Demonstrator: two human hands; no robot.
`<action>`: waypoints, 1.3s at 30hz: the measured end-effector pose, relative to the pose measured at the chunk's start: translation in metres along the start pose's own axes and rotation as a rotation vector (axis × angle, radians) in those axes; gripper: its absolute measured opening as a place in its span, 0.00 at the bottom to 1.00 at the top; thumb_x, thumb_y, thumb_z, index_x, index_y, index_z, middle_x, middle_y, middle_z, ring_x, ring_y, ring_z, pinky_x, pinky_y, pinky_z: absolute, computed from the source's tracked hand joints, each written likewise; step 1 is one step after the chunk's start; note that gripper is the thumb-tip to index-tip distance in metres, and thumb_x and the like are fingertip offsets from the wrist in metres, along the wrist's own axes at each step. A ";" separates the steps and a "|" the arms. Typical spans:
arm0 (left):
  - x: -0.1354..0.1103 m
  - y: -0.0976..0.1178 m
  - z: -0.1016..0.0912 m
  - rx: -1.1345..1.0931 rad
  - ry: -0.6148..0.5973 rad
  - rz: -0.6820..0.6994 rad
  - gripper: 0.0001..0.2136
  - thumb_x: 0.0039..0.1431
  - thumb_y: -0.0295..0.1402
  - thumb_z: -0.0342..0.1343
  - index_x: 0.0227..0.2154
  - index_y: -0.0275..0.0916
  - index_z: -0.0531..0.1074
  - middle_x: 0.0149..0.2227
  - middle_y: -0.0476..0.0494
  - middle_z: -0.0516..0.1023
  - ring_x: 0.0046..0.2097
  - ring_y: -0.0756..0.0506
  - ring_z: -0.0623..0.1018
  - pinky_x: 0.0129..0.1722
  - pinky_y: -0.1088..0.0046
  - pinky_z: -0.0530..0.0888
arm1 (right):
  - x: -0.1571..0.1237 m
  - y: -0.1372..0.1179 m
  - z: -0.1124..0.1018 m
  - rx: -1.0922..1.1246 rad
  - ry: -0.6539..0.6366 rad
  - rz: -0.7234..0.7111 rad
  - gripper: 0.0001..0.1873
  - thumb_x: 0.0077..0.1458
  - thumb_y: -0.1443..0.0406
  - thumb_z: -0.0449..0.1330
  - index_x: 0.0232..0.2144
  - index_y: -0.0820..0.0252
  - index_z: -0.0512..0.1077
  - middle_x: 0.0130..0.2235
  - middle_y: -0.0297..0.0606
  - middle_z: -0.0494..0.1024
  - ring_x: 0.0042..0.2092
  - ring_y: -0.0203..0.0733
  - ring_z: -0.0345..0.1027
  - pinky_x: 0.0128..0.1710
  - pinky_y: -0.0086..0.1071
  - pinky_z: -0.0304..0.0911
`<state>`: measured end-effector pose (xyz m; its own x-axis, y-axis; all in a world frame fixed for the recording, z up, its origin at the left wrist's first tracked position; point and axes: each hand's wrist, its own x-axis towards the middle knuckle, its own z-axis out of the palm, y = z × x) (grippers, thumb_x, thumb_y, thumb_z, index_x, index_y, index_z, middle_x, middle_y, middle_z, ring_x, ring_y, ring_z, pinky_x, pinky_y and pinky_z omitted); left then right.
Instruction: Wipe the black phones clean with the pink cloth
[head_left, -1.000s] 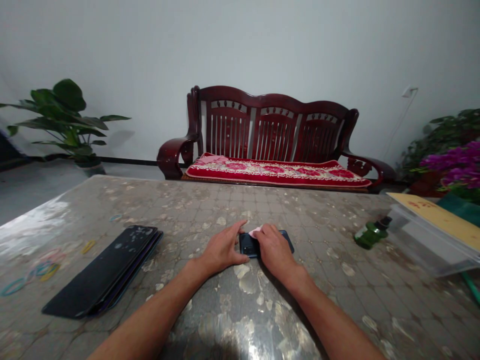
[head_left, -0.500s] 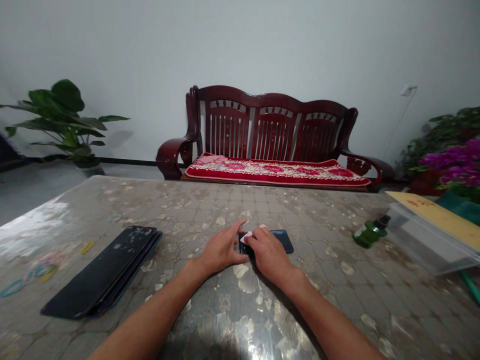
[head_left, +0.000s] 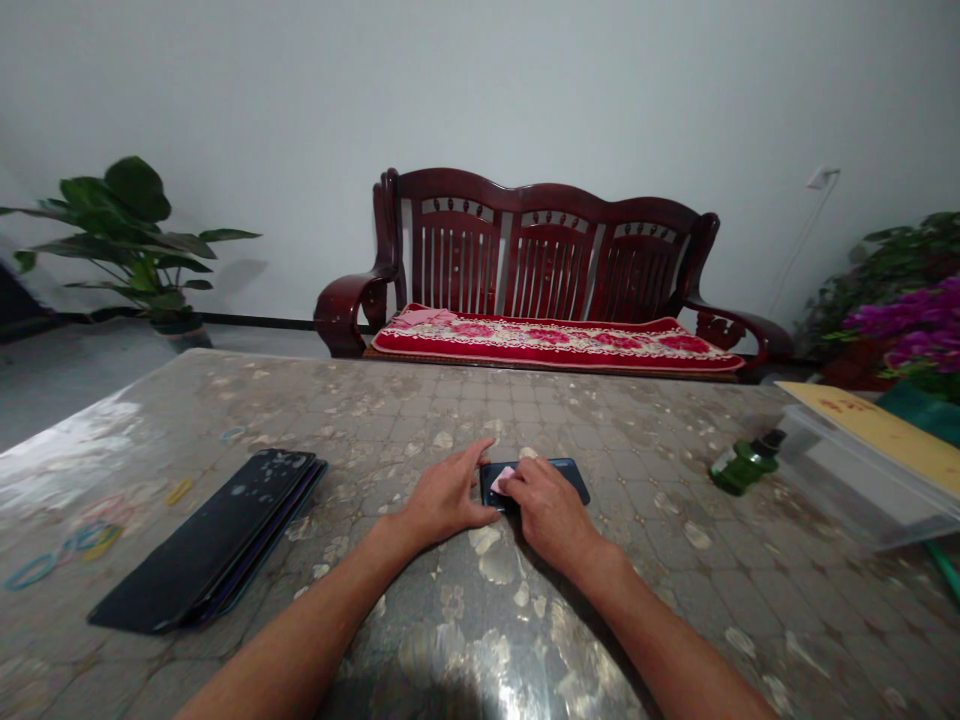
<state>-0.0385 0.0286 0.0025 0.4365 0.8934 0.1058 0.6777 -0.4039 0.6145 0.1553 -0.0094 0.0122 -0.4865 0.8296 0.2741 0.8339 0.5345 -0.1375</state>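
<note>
A dark phone (head_left: 571,482) lies flat on the patterned table, its long side running left to right. My left hand (head_left: 448,492) braces its left end, the thumb at the near edge and the fingers at the far edge. In my right hand (head_left: 551,505) a small pink cloth (head_left: 503,481) is pinched and pressed on the phone's surface. This hand covers the phone's middle, and the right end shows beyond it.
At left lies a stack of dark flat panels (head_left: 214,540), with coloured rubber bands (head_left: 94,540) beside it. A green bottle (head_left: 745,465) lies at right by a clear plastic box (head_left: 855,480) with a yellow board (head_left: 874,425) on top. Beyond the table stands a wooden bench (head_left: 544,260).
My right hand has slid slightly to the right over the phone with the pink cloth. My left hand stays at the phone's left end.
</note>
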 end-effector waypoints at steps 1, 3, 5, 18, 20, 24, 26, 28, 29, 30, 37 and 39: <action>0.000 0.001 0.000 0.003 -0.005 -0.004 0.44 0.43 0.35 0.66 0.65 0.39 0.56 0.54 0.38 0.76 0.42 0.40 0.79 0.47 0.62 0.74 | -0.001 0.003 -0.001 0.000 0.002 0.012 0.14 0.64 0.72 0.54 0.44 0.57 0.77 0.41 0.42 0.74 0.45 0.46 0.63 0.46 0.35 0.59; -0.001 0.002 -0.001 0.010 -0.010 -0.013 0.44 0.43 0.35 0.66 0.65 0.40 0.56 0.54 0.39 0.76 0.43 0.39 0.79 0.48 0.62 0.74 | -0.002 0.009 -0.003 -0.008 0.009 0.065 0.15 0.63 0.73 0.54 0.44 0.57 0.78 0.41 0.42 0.74 0.45 0.46 0.63 0.46 0.35 0.59; -0.001 0.003 -0.002 0.014 -0.009 -0.016 0.44 0.43 0.34 0.66 0.65 0.40 0.56 0.53 0.39 0.76 0.44 0.39 0.79 0.48 0.62 0.74 | -0.004 0.016 -0.005 -0.017 0.018 0.115 0.16 0.62 0.74 0.54 0.44 0.57 0.78 0.41 0.42 0.74 0.45 0.46 0.64 0.46 0.34 0.59; -0.001 0.005 -0.003 0.031 -0.006 -0.015 0.43 0.43 0.34 0.65 0.64 0.37 0.57 0.53 0.38 0.77 0.46 0.38 0.79 0.50 0.61 0.74 | -0.016 0.021 -0.004 0.056 0.088 -0.071 0.14 0.63 0.73 0.53 0.41 0.58 0.78 0.38 0.41 0.73 0.42 0.44 0.63 0.44 0.34 0.58; -0.001 0.006 -0.003 0.028 -0.012 -0.019 0.43 0.43 0.34 0.65 0.64 0.38 0.57 0.52 0.38 0.77 0.44 0.39 0.79 0.49 0.61 0.74 | -0.015 0.020 -0.003 0.052 0.097 -0.067 0.14 0.63 0.73 0.53 0.41 0.58 0.78 0.38 0.41 0.74 0.42 0.44 0.63 0.44 0.35 0.59; -0.001 0.005 -0.003 0.025 -0.017 -0.018 0.43 0.43 0.35 0.66 0.64 0.38 0.57 0.53 0.37 0.77 0.46 0.37 0.79 0.49 0.61 0.74 | -0.017 0.023 -0.003 0.085 0.067 -0.109 0.15 0.58 0.75 0.54 0.39 0.57 0.79 0.37 0.40 0.73 0.41 0.44 0.63 0.44 0.34 0.59; -0.001 0.005 -0.003 0.024 -0.015 -0.020 0.43 0.43 0.35 0.66 0.64 0.38 0.57 0.53 0.38 0.77 0.46 0.37 0.78 0.49 0.61 0.74 | -0.019 0.027 -0.004 0.088 0.069 -0.085 0.15 0.58 0.76 0.54 0.38 0.57 0.79 0.37 0.40 0.73 0.41 0.44 0.63 0.43 0.34 0.60; -0.001 0.005 -0.003 0.021 -0.015 -0.023 0.42 0.43 0.34 0.65 0.64 0.39 0.57 0.53 0.38 0.77 0.45 0.38 0.79 0.49 0.61 0.74 | -0.019 0.031 -0.005 0.069 0.084 -0.009 0.16 0.59 0.76 0.53 0.39 0.58 0.79 0.37 0.40 0.74 0.42 0.44 0.64 0.44 0.34 0.60; -0.001 0.005 -0.003 0.019 -0.016 -0.024 0.42 0.43 0.34 0.65 0.64 0.40 0.58 0.53 0.39 0.77 0.44 0.39 0.79 0.49 0.61 0.74 | -0.019 0.033 -0.006 0.053 0.092 0.043 0.17 0.60 0.76 0.52 0.40 0.58 0.79 0.37 0.41 0.74 0.42 0.44 0.64 0.45 0.34 0.61; -0.001 0.005 -0.003 0.017 -0.017 -0.024 0.42 0.43 0.34 0.65 0.63 0.40 0.58 0.53 0.39 0.77 0.43 0.39 0.79 0.48 0.61 0.74 | -0.018 0.034 -0.006 0.037 0.098 0.094 0.18 0.60 0.76 0.52 0.40 0.58 0.79 0.38 0.41 0.74 0.43 0.44 0.64 0.45 0.34 0.61; 0.000 0.003 -0.002 0.027 -0.018 -0.014 0.42 0.43 0.35 0.65 0.63 0.39 0.58 0.53 0.38 0.77 0.41 0.40 0.79 0.46 0.62 0.75 | -0.018 0.024 -0.004 0.043 0.081 0.061 0.18 0.60 0.76 0.53 0.44 0.58 0.78 0.41 0.42 0.75 0.45 0.45 0.64 0.48 0.35 0.61; 0.000 0.002 -0.003 0.027 -0.018 -0.010 0.42 0.43 0.35 0.65 0.63 0.39 0.58 0.53 0.38 0.76 0.41 0.40 0.79 0.46 0.62 0.75 | -0.019 0.026 -0.005 0.041 0.076 0.077 0.18 0.60 0.76 0.53 0.45 0.58 0.78 0.41 0.42 0.75 0.44 0.45 0.64 0.48 0.34 0.61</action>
<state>-0.0387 0.0281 0.0057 0.4401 0.8939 0.0855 0.6980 -0.4005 0.5937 0.1875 -0.0125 0.0079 -0.3991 0.8544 0.3328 0.8557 0.4775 -0.1996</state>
